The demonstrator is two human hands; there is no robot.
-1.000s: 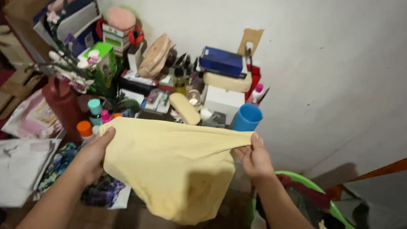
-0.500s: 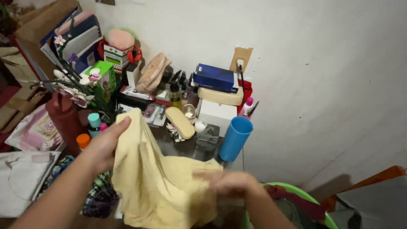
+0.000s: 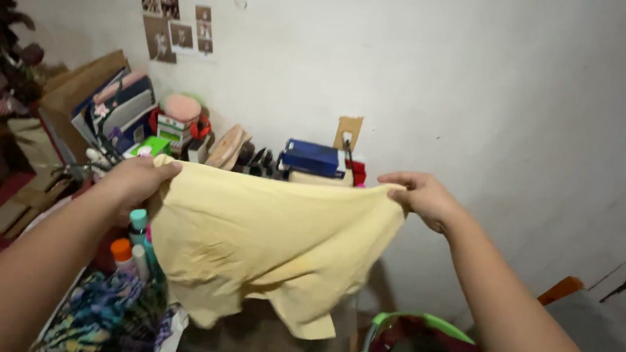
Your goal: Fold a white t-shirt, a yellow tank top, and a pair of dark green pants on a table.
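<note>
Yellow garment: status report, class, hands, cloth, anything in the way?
Left hand and right hand grip the top edge. Yellow garment spread wide, hanging free. Cluttered table behind it, green basket below.

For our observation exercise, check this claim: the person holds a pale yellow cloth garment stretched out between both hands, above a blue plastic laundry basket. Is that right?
Not quite. The pale yellow cloth garment is stretched between the left hand and right hand, but the plastic laundry basket below is green, not blue, as the head view shows.
</note>
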